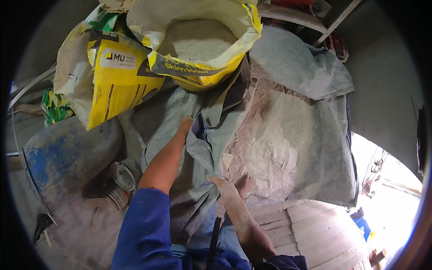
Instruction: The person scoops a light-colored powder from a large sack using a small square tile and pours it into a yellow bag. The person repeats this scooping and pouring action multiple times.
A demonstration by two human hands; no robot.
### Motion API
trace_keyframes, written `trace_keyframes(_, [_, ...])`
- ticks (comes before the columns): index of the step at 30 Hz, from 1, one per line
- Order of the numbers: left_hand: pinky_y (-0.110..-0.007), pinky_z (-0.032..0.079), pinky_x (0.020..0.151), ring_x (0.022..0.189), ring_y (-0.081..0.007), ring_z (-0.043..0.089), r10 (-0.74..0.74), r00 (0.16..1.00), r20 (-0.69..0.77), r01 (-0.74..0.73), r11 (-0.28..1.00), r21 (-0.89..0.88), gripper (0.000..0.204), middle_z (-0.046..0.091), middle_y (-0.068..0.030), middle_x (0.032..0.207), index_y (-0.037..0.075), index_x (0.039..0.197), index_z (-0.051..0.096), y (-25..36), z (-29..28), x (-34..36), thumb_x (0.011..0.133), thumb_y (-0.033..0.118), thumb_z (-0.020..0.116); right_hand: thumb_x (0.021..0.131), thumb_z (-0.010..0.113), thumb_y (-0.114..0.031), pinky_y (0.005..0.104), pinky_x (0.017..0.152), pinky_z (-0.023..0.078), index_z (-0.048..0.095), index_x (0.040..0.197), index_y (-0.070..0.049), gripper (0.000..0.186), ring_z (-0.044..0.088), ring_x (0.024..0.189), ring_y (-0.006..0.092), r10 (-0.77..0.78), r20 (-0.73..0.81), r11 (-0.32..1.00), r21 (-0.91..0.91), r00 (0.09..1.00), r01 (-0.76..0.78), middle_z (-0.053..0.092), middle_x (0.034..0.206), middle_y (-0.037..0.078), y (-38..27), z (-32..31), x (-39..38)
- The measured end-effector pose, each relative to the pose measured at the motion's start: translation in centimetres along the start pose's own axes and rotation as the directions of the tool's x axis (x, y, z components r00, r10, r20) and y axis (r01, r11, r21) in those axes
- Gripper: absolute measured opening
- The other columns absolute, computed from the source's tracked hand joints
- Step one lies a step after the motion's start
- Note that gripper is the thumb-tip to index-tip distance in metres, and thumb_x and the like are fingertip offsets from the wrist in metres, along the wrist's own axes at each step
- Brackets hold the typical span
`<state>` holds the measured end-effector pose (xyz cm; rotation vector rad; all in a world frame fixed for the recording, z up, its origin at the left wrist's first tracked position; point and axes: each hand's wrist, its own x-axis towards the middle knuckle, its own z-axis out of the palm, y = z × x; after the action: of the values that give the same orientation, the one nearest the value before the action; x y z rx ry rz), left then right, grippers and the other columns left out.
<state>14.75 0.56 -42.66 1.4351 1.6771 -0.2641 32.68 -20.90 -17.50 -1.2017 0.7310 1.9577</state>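
A dusty grey-blue sheet (330,148) is spread out in front of me, with a heap of pale powder (274,153) on its right part. My left hand (187,122) is closed on a fold at the sheet's upper middle, its fingertips partly hidden by the cloth. Lower and to the right, my right hand (221,185) pinches a bunched edge of the same sheet between thumb and fingers. Between the two hands the cloth hangs in a gathered ridge. A bare foot (245,185) shows just beyond my right hand, at the edge of the powder.
An open yellow bag (202,81) of grey powder stands at the far side; another yellow bag (121,85) leans left of it. A scuffed blue drum (74,150) lies at left, near a whitish container (125,174). Wooden slats (315,229) lie at lower right, before a bright opening.
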Motion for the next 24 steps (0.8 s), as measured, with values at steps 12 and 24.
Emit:
trace_keyframes(12, [-0.044, 0.046, 0.101, 0.12, -0.0437, 0.058, 0.057, 0.979, -0.194, -0.101, 0.97, -0.222, 0.074, 0.061, -0.0325, 0.125, -0.01, 0.133, 0.049, 7.5, -3.6, -10.6, 0.083, 0.038, 0.076, 0.087, 0.065, -0.003, 0.0335, 0.077, 0.055, 0.067, 0.11, 0.007, 0.025, 0.069, 0.09, 0.0218, -0.233, -0.102, 0.971, -0.08, 0.967, 0.225, 0.071, 0.102, 0.011, 3.7, -4.2, 3.6])
trace_keyframes(24, [-0.044, 0.028, 0.12, 0.146, -0.0311, 0.031, 0.446, 0.85, -0.28, -0.346, 0.073, -0.935, 0.066, 0.036, -0.007, 0.157, 0.016, 0.149, 0.038, 18.1, -6.8, 3.5, 0.096, 0.052, 0.055, 0.084, 0.068, -0.008, 0.0319, 0.085, 0.051, 0.059, 0.124, 0.007, 0.043, 0.064, 0.098, 0.0193, -0.192, -0.06, 0.955, -0.241, 0.98, 0.172, 0.067, 0.113, 0.012, 4.2, -1.8, 1.6])
